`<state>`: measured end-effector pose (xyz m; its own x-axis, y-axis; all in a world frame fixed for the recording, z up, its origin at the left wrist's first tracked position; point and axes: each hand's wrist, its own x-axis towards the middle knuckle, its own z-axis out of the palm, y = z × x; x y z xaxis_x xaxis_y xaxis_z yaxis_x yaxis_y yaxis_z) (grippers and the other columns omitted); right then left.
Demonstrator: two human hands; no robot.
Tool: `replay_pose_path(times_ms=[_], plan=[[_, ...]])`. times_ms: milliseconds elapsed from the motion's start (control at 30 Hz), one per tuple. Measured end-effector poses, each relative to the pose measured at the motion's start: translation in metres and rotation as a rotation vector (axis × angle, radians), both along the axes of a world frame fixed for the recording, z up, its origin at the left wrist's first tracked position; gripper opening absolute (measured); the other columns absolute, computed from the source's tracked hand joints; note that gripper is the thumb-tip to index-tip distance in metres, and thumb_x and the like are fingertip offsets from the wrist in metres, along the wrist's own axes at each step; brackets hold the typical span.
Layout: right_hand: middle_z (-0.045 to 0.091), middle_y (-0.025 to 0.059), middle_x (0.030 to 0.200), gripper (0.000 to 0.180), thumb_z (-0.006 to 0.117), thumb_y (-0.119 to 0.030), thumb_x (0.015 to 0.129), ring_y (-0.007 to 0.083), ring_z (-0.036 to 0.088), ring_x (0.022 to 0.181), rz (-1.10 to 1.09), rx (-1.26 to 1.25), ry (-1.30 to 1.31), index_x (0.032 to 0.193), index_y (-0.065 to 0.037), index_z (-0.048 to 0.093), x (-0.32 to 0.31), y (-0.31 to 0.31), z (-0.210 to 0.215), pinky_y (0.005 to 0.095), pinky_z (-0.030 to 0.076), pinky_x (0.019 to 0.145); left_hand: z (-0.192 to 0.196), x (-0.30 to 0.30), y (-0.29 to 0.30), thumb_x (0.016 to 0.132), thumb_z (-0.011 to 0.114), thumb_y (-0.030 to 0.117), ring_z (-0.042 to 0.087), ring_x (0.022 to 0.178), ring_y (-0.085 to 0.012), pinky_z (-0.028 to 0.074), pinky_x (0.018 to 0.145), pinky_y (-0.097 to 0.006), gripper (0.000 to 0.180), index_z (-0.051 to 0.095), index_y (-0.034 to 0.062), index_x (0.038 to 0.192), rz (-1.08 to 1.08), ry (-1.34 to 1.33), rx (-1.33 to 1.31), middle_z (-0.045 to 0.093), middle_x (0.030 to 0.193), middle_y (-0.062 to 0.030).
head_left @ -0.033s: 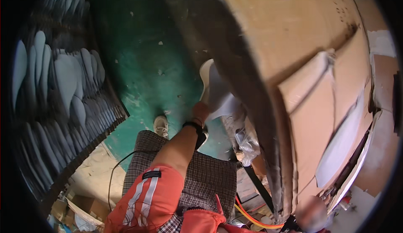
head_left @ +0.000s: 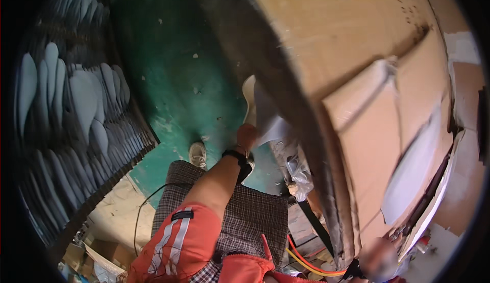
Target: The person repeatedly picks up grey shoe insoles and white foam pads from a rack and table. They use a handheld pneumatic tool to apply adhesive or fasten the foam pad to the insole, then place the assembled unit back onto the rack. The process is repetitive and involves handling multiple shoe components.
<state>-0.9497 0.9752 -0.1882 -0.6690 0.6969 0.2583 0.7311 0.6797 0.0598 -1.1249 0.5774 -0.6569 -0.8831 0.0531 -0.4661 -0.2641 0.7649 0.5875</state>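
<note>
Green floor (head_left: pixel 173 79) shows in a band between the rack (head_left: pixel 115 177) on our left and the big cardboard (head_left: pixel 357 22) on our right, giving our left arm room to reach forward. Our left hand (head_left: pixel 247 136) is out ahead, past the edge of the checked cloth (head_left: pixel 255 209) over our lap, at the lower end of a curved pale piece (head_left: pixel 249 99) that rises just beyond it, near the middle of the view. The hand touches or nearly touches it; its fingers are hidden, so we cannot tell whether they are closed on it. A white piece (head_left: pixel 275 131) shows just right of the hand, and we cannot tell if the two are joined. On that side the room is tight: the dark edge (head_left: pixel 306 114) of the cardboard slants down close by, with a plastic bag (head_left: pixel 302 183) below. The rack, full of pale flat shapes (head_left: pixel 84 99), has its near corner well apart from the hand. A shoe (head_left: pixel 197 155) stands on the floor left of our wrist. Our right hand (head_left: pixel 378 259), low by the cardboard's bottom edge, is blurred, so we cannot tell its grip. Red and yellow hoses (head_left: pixel 316 269) curve just left of it.
</note>
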Motion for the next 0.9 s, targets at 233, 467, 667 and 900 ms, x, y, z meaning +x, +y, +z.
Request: replay_pose_path(times_ms=[233, 467, 667, 900], plan=[[0.053, 0.0247, 0.123, 0.058, 0.058, -0.009, 0.080, 0.0380, 0.051, 0.115, 0.047, -0.144, 0.018, 0.134, -0.002, 0.038, -0.016, -0.022, 0.024, 0.0402, 0.041, 0.095, 0.260, 0.011, -0.048, 0.076, 0.061, 0.008, 0.046, 0.059, -0.0070, 0.038, 0.051, -0.023, 0.009, 0.055, 0.0105, 0.083, 0.721, -0.308, 0.990, 0.052, 0.070, 0.0048], [0.054, 0.0233, 0.116, 0.059, 0.066, -0.009, 0.074, 0.0376, 0.051, 0.111, -0.059, -0.239, 0.036, 0.128, -0.002, 0.043, -0.015, 0.013, 0.079, 0.0445, 0.042, 0.092, 0.569, 0.018, -0.120, 0.065, 0.045, 0.002, 0.051, 0.106, -0.0221, 0.036, 0.096, -0.030, 0.013, 0.050, 0.0015, 0.077, 0.375, -0.103, 1.149, 0.055, 0.118, -0.0134], [0.054, 0.0167, 0.121, 0.055, 0.068, -0.025, 0.082, 0.0318, 0.050, 0.113, 0.616, -0.764, 0.422, 0.127, -0.003, 0.046, -0.082, -0.081, 0.144, 0.0384, 0.038, 0.098, 0.726, 0.028, -0.045, 0.068, 0.045, 0.012, 0.057, 0.106, -0.0276, 0.043, 0.096, -0.038, 0.051, 0.051, -0.0066, 0.114, 0.348, -0.094, 1.407, 0.058, 0.117, -0.0171], [0.058, 0.0066, 0.112, 0.047, 0.059, -0.028, 0.088, 0.0175, 0.054, 0.103, 0.370, -2.510, 1.123, 0.127, -0.005, 0.046, -0.140, -0.103, 0.157, 0.0367, 0.044, 0.092, 0.756, -0.070, 0.079, 0.075, 0.044, 0.015, 0.050, 0.117, -0.0248, 0.041, 0.098, -0.037, 0.051, 0.048, -0.0020, 0.123, -0.035, -0.175, 1.500, 0.052, 0.126, -0.0175]])
